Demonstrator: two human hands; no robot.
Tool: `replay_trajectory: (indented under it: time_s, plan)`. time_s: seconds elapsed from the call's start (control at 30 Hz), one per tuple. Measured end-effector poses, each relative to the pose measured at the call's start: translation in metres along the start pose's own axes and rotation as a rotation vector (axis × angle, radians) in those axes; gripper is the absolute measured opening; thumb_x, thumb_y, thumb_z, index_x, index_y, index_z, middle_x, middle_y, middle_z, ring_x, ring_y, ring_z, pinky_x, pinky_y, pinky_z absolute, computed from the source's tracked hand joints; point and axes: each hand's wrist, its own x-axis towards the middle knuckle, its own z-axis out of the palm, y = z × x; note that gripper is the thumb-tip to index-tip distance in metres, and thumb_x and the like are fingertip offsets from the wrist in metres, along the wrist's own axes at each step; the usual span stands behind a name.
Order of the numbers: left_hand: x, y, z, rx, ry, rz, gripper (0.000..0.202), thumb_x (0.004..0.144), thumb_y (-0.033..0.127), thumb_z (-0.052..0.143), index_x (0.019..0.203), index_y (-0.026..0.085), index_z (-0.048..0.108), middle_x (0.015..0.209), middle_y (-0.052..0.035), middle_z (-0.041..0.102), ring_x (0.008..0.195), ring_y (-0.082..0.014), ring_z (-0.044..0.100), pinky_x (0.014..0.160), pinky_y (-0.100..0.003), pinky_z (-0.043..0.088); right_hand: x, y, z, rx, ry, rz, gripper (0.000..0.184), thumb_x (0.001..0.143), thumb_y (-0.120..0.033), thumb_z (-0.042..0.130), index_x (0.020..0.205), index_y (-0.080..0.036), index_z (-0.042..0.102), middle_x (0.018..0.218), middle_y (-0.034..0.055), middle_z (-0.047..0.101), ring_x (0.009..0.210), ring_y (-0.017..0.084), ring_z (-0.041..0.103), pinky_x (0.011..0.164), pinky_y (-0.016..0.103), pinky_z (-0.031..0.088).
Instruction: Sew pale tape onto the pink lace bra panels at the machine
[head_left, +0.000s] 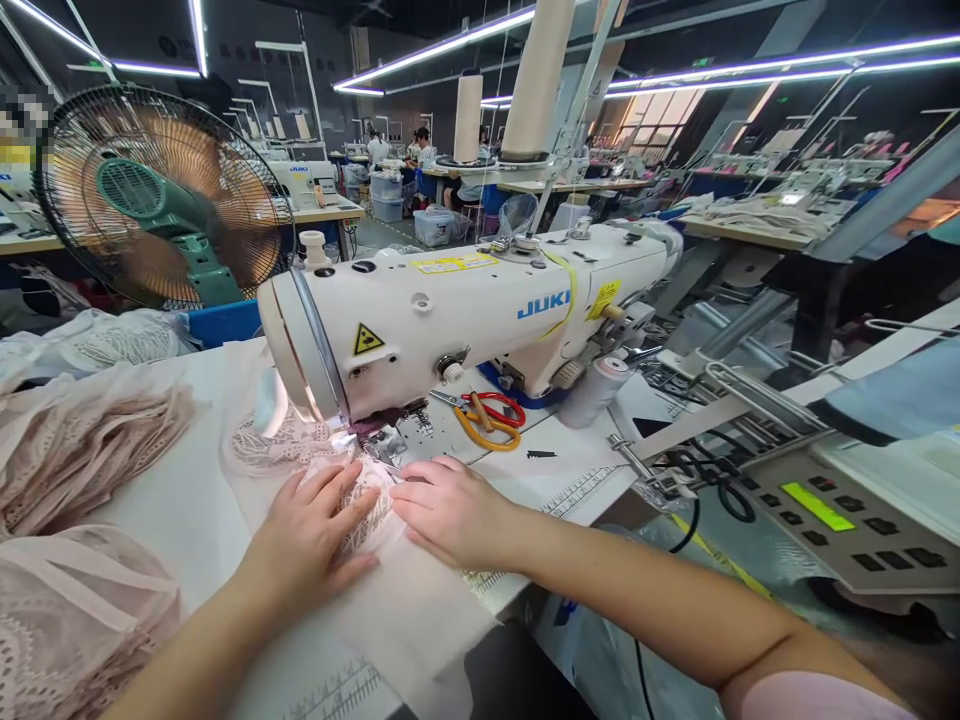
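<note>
A pale pink piece of lace and mesh fabric (420,610) lies on the bed of a white sewing machine (457,310), partly under the lit needle area. My left hand (307,530) rests flat on the fabric with its fingers spread, just in front of the presser foot (379,450). Close by on the right, my right hand (454,510) has its fingers closed together at the fabric's right edge. The fingertips hide part of the lace. Whether the needle is down in the fabric cannot be made out.
Red-handled scissors (504,408), orange-handled scissors (487,437) and a grey thread cone (596,390) lie or stand behind my right hand. Folded lace pieces (82,450) pile up at left. A large fan (165,200) stands behind; a control panel (847,515) is at right.
</note>
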Motion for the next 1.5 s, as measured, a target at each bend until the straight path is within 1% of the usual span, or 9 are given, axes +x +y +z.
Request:
replay_trajectory:
  time_s: [0.27,0.47,0.6,0.77,1.07,1.23,1.33,1.43,1.5]
  plan:
    - [0.006,-0.014,-0.003,0.001,-0.043,-0.031,0.053,0.084,0.056,0.053,0.128,0.027,0.059,0.137,-0.0123,0.054,0.12,-0.037,0.05,0.093,-0.056,0.044,0.014,0.003,0.0,-0.017,-0.07,0.029,0.025,0.093,-0.03,0.047,0.104,-0.014,0.062,0.116,0.0079,0.066,0.119,0.025,0.048,0.09,0.041,0.038]
    - [0.01,-0.031,-0.004,0.071,-0.071,-0.025,0.052,0.086,0.055,0.05,0.126,0.024,0.06,0.136,-0.0154,0.054,0.12,-0.0391,0.05,0.096,-0.065,0.038,0.018,0.003,0.004,-0.047,-0.024,0.067,0.027,0.095,-0.028,0.043,0.107,-0.013,0.062,0.121,0.0071,0.064,0.12,0.025,0.048,0.09,0.04,0.039]
    - [0.012,-0.038,-0.005,0.099,-0.078,0.008,0.052,0.086,0.055,0.051,0.123,0.02,0.062,0.129,-0.0193,0.058,0.12,-0.0413,0.05,0.092,-0.065,0.04,0.015,0.005,0.005,-0.034,0.003,0.014,0.026,0.095,-0.028,0.042,0.102,-0.015,0.063,0.119,0.0048,0.065,0.118,0.024,0.049,0.086,0.039,0.039]
    - [0.012,-0.042,-0.005,0.081,-0.085,-0.023,0.052,0.085,0.054,0.052,0.123,0.019,0.063,0.128,-0.0206,0.058,0.121,-0.0417,0.049,0.095,-0.067,0.038,0.016,0.006,0.007,-0.026,-0.012,0.03,0.024,0.094,-0.028,0.044,0.101,-0.015,0.064,0.118,0.0073,0.065,0.12,0.025,0.048,0.086,0.039,0.04]
    - [0.012,-0.046,-0.001,0.022,-0.101,-0.107,0.054,0.084,0.057,0.052,0.123,0.022,0.062,0.124,-0.0171,0.061,0.124,-0.0394,0.045,0.101,-0.064,0.033,0.019,0.004,0.011,-0.004,-0.002,0.072,0.026,0.094,-0.029,0.046,0.107,-0.013,0.062,0.124,0.0088,0.062,0.125,0.025,0.045,0.091,0.041,0.04]
    - [0.014,-0.053,0.001,0.055,-0.094,-0.108,0.054,0.084,0.059,0.049,0.118,0.02,0.065,0.121,-0.018,0.061,0.121,-0.0396,0.047,0.098,-0.064,0.036,0.019,0.005,0.014,-0.015,0.029,0.075,0.026,0.095,-0.028,0.044,0.104,-0.014,0.063,0.124,0.006,0.063,0.125,0.025,0.046,0.091,0.04,0.04]
    - [0.018,-0.057,0.0,0.089,-0.08,-0.106,0.053,0.085,0.059,0.048,0.114,0.018,0.066,0.124,-0.0184,0.059,0.117,-0.0393,0.049,0.095,-0.061,0.04,0.019,0.005,0.016,-0.024,0.054,0.076,0.027,0.095,-0.028,0.043,0.106,-0.014,0.063,0.122,0.0048,0.064,0.124,0.025,0.047,0.09,0.039,0.04]
    - [0.02,-0.052,-0.006,0.124,-0.037,-0.168,0.053,0.085,0.056,0.051,0.117,0.015,0.063,0.121,-0.0202,0.058,0.113,-0.04,0.05,0.092,-0.058,0.044,0.018,0.005,0.018,-0.022,0.065,0.077,0.028,0.095,-0.028,0.042,0.106,-0.014,0.063,0.12,0.0052,0.065,0.124,0.024,0.048,0.091,0.039,0.04]
    - [0.017,-0.04,-0.012,0.165,0.013,-0.25,0.05,0.087,0.052,0.049,0.119,0.015,0.061,0.117,-0.0212,0.058,0.11,-0.0404,0.052,0.086,-0.055,0.048,0.017,0.005,0.019,-0.019,0.064,0.074,0.027,0.094,-0.028,0.043,0.107,-0.013,0.062,0.12,0.0066,0.066,0.124,0.025,0.048,0.091,0.039,0.04]
